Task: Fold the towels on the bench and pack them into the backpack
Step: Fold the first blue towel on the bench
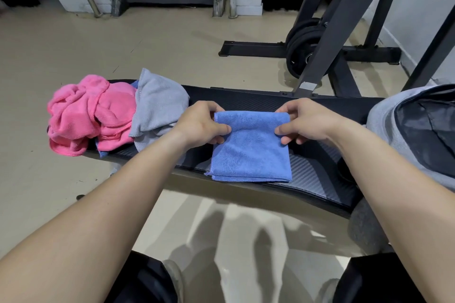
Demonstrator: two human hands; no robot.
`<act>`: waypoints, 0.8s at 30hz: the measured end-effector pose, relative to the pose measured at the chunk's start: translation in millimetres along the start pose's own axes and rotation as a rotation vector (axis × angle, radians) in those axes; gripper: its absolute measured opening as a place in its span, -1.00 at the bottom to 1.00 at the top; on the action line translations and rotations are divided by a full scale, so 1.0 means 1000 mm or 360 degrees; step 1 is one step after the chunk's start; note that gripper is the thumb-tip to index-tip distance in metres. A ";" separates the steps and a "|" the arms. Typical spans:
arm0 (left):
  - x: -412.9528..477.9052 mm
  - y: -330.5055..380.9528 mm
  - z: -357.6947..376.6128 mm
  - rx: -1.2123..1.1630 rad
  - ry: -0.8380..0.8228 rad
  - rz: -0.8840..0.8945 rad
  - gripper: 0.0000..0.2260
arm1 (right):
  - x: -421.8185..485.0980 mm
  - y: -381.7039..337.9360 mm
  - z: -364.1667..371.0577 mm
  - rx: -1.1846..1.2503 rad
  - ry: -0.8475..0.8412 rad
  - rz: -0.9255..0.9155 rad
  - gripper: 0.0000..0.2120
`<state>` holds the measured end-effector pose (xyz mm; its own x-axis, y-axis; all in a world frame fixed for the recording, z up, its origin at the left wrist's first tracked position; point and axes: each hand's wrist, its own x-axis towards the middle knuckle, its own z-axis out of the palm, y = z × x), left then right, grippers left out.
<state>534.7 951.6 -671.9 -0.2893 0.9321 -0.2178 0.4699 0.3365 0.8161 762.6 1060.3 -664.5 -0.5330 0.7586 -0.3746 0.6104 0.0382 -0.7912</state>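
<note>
Mid-fold: my left hand [202, 125] and right hand [305, 125] each pinch a far corner of the square blue microfibre towel [251, 155] on the black padded bench [312, 174]. Next, probably, draw that edge evenly towards me.

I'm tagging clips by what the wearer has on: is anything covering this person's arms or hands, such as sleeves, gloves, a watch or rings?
Nothing shows. The left hand and right hand are ungloved, with no rings in view. The left forearm and right forearm are uncovered down to the frame's edge: no sleeve, watch, band or marking on either wrist.
</note>
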 end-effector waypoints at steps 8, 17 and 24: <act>-0.011 0.000 -0.005 0.0015 0.0000 0.0065 -0.87 | -0.009 0.000 0.004 0.0049 0.0013 -0.0080 -0.80; -0.024 -0.014 -0.014 0.0334 -0.0147 0.0396 -0.80 | -0.033 0.015 0.005 -0.0263 0.0032 -0.0402 -0.77; -0.036 -0.041 -0.010 0.0567 -0.0154 0.0671 -0.82 | -0.053 0.036 0.025 -0.0780 0.0199 -0.0734 -0.75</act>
<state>517.1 902.3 -692.0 0.0543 0.9982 0.0265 0.7858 -0.0591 0.6157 798.1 1004.8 -684.7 -0.7486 0.6623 0.0301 0.5476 0.6433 -0.5350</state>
